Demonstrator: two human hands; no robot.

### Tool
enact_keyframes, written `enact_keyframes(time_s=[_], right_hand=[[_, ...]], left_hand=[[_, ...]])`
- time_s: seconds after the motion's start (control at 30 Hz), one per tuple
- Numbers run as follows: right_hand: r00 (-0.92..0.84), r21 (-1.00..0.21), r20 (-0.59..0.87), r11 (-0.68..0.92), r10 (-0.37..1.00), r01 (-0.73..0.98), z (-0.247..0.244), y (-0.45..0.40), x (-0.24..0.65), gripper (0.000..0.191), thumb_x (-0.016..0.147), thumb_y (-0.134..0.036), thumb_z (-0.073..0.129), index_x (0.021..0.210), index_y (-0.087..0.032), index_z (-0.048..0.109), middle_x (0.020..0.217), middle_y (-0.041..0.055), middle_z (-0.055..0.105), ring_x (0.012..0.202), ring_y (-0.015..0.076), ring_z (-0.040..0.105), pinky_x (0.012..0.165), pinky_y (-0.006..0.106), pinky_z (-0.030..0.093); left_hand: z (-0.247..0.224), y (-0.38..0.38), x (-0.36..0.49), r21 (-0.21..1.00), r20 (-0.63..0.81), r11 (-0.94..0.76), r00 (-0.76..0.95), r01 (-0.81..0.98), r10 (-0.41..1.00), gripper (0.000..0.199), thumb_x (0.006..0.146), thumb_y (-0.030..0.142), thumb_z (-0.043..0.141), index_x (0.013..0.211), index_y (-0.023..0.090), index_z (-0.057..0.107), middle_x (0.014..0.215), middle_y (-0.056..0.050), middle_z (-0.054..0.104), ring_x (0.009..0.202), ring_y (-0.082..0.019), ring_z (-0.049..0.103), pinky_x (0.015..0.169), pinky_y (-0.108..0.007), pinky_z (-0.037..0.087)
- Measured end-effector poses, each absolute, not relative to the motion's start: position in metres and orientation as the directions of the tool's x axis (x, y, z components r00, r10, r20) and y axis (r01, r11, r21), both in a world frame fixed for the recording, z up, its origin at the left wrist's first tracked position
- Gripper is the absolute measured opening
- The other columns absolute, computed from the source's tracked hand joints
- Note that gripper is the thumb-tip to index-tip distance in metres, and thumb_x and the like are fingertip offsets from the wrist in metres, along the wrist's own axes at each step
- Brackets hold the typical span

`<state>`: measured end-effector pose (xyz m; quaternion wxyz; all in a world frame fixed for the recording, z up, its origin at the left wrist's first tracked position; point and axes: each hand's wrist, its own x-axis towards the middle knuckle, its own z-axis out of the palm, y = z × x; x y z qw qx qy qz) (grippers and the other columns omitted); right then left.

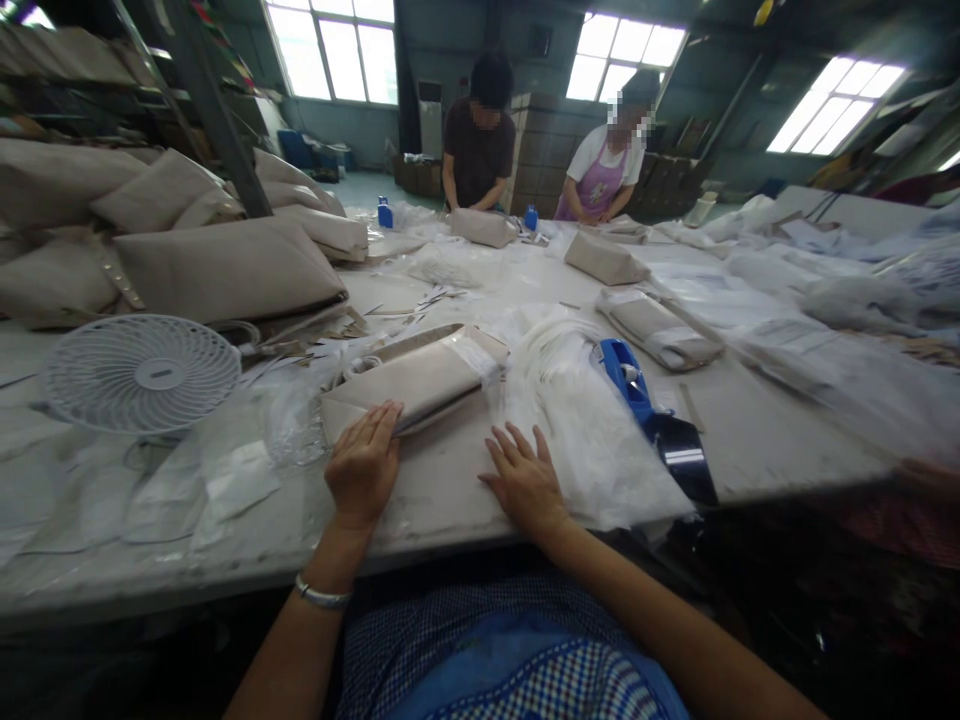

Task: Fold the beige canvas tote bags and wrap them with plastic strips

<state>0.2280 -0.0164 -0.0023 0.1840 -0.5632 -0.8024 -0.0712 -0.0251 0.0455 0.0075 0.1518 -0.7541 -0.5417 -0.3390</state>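
Note:
In front of me on the white table (450,480) lies a folded beige bag (420,378), with a clear plastic piece over its right part. My left hand (365,458) rests on the bag's near left corner, fingers laid together along it; its underside is hidden. My right hand (527,480) is spread above the table, right of the bag and apart from it, holding nothing. Beside that hand lies a pile of clear plastic bags (577,430). A blue tape dispenser (626,380) with a dark base sits on the pile's right side.
A white round fan (142,373) lies at the left before a heap of beige bags (225,265). More folded bags (660,325) lie at the right. Two people (480,140) work across the table. Loose plastic wrapping (847,370) covers the far right.

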Motion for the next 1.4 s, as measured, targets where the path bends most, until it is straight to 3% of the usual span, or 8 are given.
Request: enact_keyframes(time_s=[0.37,0.5,0.6,0.73,0.87,1.03,1.17,1.4], right_hand=[[-0.392,-0.039,0.531,0.484,0.751,0.874,-0.011,-0.017,0.218,0.018,0.091,-0.015,0.062,0.075,-0.019,0.068,0.127,0.0026,0.07,0.133,0.0315,0.051,0.119,0.061,0.019],[-0.618,-0.193,0.483,0.764,0.62,0.616,-0.004,-0.059,0.195,0.014,0.096,-0.026,0.059,0.09,-0.022,0.07,0.109,-0.0002,0.076,0.104,0.0185,0.068,0.111,0.043,0.041],[-0.547,-0.401,0.489,0.732,0.679,0.551,0.01,-0.067,0.198,0.019,0.096,-0.037,0.058,0.097,-0.023,0.071,0.099,-0.0008,0.077,0.085,0.0138,0.07,0.091,0.03,0.053],[-0.195,-0.504,0.472,0.445,0.86,0.74,0.015,-0.024,0.21,0.026,0.098,-0.029,0.053,0.114,-0.018,0.07,0.12,0.0107,0.072,0.111,0.0216,0.066,0.101,0.035,0.05],[-0.129,-0.389,0.179,0.191,0.975,0.901,-0.003,0.013,0.198,0.073,0.089,-0.041,0.067,0.144,0.001,0.046,0.153,0.0289,0.037,0.145,0.0408,0.033,0.118,0.056,0.03],[-0.498,-0.403,0.133,0.506,0.857,0.763,-0.005,0.008,0.18,0.055,0.096,-0.052,0.054,0.14,-0.019,0.056,0.152,0.014,0.046,0.144,0.0311,0.038,0.12,0.053,0.025],[-0.373,-0.462,0.244,0.445,0.895,0.767,0.004,0.024,0.173,0.033,0.103,-0.035,0.044,0.121,-0.021,0.069,0.134,0.0087,0.065,0.127,0.0205,0.057,0.119,0.043,0.029],[-0.418,-0.429,0.141,0.436,0.898,0.791,-0.01,0.074,0.141,0.062,0.094,-0.045,0.059,0.146,-0.013,0.048,0.153,0.02,0.043,0.145,0.0353,0.034,0.119,0.053,0.025]], left_hand=[[0.004,0.048,-0.025,0.135,0.678,-0.366,0.184,0.921,0.712,0.046,0.091,0.016,0.056,0.136,0.022,0.055,0.134,-0.006,0.064,0.12,-0.025,0.061,0.103,-0.037,0.045],[0.006,0.048,-0.025,0.125,0.674,-0.368,0.193,0.921,0.713,0.047,0.09,0.015,0.056,0.137,0.022,0.054,0.135,-0.005,0.064,0.121,-0.024,0.061,0.104,-0.036,0.044],[0.007,0.047,-0.025,0.12,0.676,-0.363,0.192,0.924,0.711,0.047,0.09,0.015,0.057,0.136,0.022,0.055,0.134,-0.005,0.064,0.12,-0.024,0.061,0.104,-0.036,0.044],[0.007,0.048,-0.024,0.125,0.684,-0.36,0.183,0.925,0.706,0.048,0.089,0.014,0.058,0.136,0.022,0.055,0.133,-0.005,0.065,0.119,-0.023,0.062,0.103,-0.035,0.045],[0.013,0.049,-0.03,0.14,0.707,-0.355,0.158,0.924,0.689,0.048,0.089,0.013,0.059,0.135,0.022,0.056,0.131,-0.004,0.066,0.118,-0.023,0.062,0.104,-0.034,0.044],[0.033,0.052,-0.043,0.239,0.728,-0.248,-0.004,0.939,0.686,0.048,0.089,0.02,0.063,0.136,0.027,0.056,0.129,-0.002,0.067,0.114,-0.022,0.065,0.098,-0.03,0.048],[0.046,0.055,-0.049,0.316,0.729,-0.18,-0.117,0.932,0.674,0.048,0.088,0.025,0.067,0.135,0.028,0.057,0.127,-0.003,0.068,0.11,-0.023,0.067,0.092,-0.028,0.051],[0.044,0.052,-0.053,0.319,0.738,-0.209,-0.104,0.924,0.666,0.046,0.09,0.024,0.064,0.135,0.027,0.056,0.128,-0.002,0.067,0.112,-0.022,0.067,0.094,-0.028,0.05]])
